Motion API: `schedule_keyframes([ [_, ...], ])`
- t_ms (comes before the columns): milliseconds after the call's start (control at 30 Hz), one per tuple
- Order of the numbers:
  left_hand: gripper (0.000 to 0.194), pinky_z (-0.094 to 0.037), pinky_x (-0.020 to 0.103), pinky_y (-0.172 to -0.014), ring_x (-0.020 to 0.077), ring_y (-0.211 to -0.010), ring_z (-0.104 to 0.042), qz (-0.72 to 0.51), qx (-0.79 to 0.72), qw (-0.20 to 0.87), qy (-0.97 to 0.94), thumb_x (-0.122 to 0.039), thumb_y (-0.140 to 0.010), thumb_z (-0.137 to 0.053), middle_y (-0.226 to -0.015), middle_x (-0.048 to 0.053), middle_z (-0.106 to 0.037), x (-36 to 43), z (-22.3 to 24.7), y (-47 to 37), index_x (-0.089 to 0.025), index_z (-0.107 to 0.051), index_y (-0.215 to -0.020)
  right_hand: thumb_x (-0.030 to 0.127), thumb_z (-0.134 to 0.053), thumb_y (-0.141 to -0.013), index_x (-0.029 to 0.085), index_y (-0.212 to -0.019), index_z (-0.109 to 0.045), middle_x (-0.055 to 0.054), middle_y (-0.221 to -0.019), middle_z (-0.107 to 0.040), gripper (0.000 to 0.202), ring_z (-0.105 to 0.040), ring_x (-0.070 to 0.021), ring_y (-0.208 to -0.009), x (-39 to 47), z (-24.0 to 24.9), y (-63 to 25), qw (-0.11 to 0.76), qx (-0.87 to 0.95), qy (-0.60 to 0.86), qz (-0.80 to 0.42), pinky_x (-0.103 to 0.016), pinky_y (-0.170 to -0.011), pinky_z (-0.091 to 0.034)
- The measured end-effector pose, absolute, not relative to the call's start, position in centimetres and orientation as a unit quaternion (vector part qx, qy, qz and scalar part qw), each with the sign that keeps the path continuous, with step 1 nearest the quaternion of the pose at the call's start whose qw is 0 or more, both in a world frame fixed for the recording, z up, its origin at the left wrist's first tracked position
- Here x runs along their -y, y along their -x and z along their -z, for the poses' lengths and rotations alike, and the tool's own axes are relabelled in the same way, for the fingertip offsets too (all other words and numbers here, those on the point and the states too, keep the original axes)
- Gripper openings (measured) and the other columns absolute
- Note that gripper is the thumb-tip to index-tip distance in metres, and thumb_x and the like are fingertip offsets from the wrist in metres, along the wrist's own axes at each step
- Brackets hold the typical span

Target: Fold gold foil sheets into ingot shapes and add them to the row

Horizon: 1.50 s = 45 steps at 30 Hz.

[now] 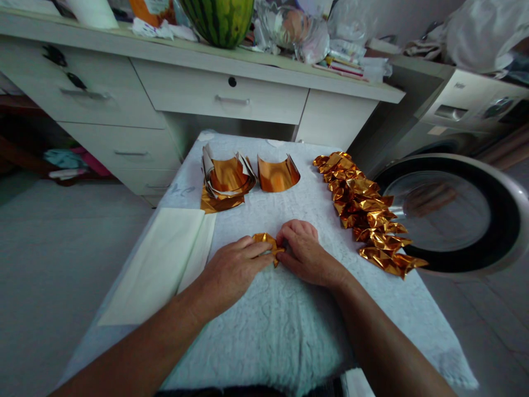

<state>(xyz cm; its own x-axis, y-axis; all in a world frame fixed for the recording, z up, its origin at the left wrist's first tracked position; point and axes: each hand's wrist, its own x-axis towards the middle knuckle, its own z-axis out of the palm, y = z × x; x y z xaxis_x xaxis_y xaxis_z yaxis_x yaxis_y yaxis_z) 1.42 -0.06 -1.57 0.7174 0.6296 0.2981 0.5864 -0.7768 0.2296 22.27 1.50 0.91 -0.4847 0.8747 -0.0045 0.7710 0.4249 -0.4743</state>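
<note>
A small piece of gold foil paper (264, 239), partly folded, lies on the cloth between my hands. My left hand (233, 266) presses it from the left with its fingers together. From the right, my right hand (305, 249) pinches its edge with curled fingers. Part of the piece is hidden under my fingertips. Beyond my hands stand a curled stack of gold foil sheets (227, 175) and one separate curled gold sheet (278, 174). A row of folded gold foil pieces (363, 207) runs along the right side of the table.
White paper sheets (161, 259) lie at the left edge of the cloth-covered table (256, 342). Behind it is a white desk (264, 99) carrying a watermelon (219, 19) and plastic bags. An open washing machine door (450, 212) stands close on the right.
</note>
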Motion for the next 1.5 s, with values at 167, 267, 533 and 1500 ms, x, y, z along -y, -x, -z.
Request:
schedule_keyframes([
  [167, 0.024, -0.056, 0.037, -0.083, 0.0223, -0.096, -0.058, -0.164, -0.328, 0.066, -0.928, -0.013, -0.095, -0.051, -0.116, 0.004, -0.068, -0.1, 1.3, -1.4, -0.021, -0.066, -0.112, 0.013, -0.055, -0.085, 0.021, -0.094, -0.060, -0.005, -0.107, -0.054, 0.014, -0.045, -0.0235, -0.105, -1.6, -0.8, -22.4, 0.128, 0.826, 0.500, -0.228, -0.044, -0.099, -0.032],
  [267, 0.026, -0.056, 0.038, -0.084, 0.0228, -0.096, -0.059, -0.154, -0.335, 0.073, -0.927, -0.010, -0.094, -0.050, -0.117, 0.004, -0.068, 0.0, 1.0, -1.5, -0.020, -0.067, -0.112, 0.006, -0.053, -0.083, 0.022, -0.095, -0.060, -0.005, -0.108, -0.055, 0.021, -0.045, -0.0232, -0.107, -1.8, -0.8, -22.6, 0.130, 0.824, 0.498, -0.236, -0.043, -0.100, -0.031],
  [533, 0.026, -0.054, 0.042, -0.091, 0.0237, -0.102, -0.058, -0.158, -0.337, 0.102, -0.923, -0.012, -0.090, -0.053, -0.123, 0.006, -0.066, 0.3, -0.1, -1.6, -0.018, -0.067, -0.111, 0.020, -0.063, -0.082, 0.020, -0.093, -0.056, -0.006, -0.105, -0.053, 0.013, -0.046, -0.0239, -0.102, -1.4, -0.9, -22.6, 0.162, 0.829, 0.488, -0.218, -0.042, -0.094, -0.036],
  [1500, 0.058, -0.045, 0.042, -0.102, 0.0223, -0.118, -0.051, -0.208, -0.359, 0.264, -0.871, 0.000, -0.072, -0.054, -0.128, 0.005, -0.059, 0.1, -0.1, -0.8, -0.024, -0.053, -0.125, 0.011, -0.069, -0.081, 0.021, -0.094, -0.067, -0.003, -0.096, -0.061, 0.016, -0.050, -0.0206, -0.095, -1.4, -1.5, -23.1, 0.140, 0.876, 0.401, -0.228, -0.036, -0.086, -0.034],
])
